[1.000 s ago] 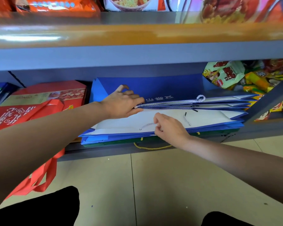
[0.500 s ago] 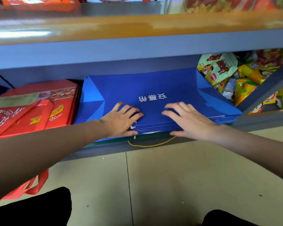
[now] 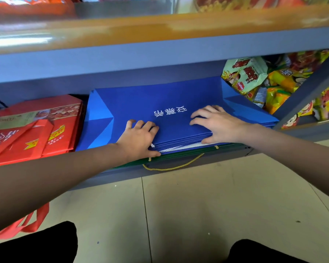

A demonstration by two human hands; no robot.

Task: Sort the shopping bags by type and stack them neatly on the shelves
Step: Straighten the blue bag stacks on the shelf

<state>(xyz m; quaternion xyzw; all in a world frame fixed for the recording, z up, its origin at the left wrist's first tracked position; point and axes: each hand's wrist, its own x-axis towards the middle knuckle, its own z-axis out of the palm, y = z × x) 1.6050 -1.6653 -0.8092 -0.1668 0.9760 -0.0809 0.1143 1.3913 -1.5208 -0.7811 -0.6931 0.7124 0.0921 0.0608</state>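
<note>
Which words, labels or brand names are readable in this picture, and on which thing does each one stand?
White characters, seen upside down, on the top blue paper bag: probably "好想你", not sharp enough to be sure.
Yellow labels and white script on the red bags: too small and tilted to read.
Red characters on the green snack packet: blurred, unreadable.
Packets on the upper shelf: no readable text.

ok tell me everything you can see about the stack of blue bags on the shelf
The stack of blue bags lies flat on the bottom shelf, folded, looking like stiff paper. The top bag shows white printed characters and creased side folds. White twisted cord handles peek out at the front edge. Under it lies a green bag whose yellow cord handle hangs over the shelf front. The left hand and right hand rest on top, thumbs at the front edge. Red bags lie to its left, snack packets to its right.
</note>
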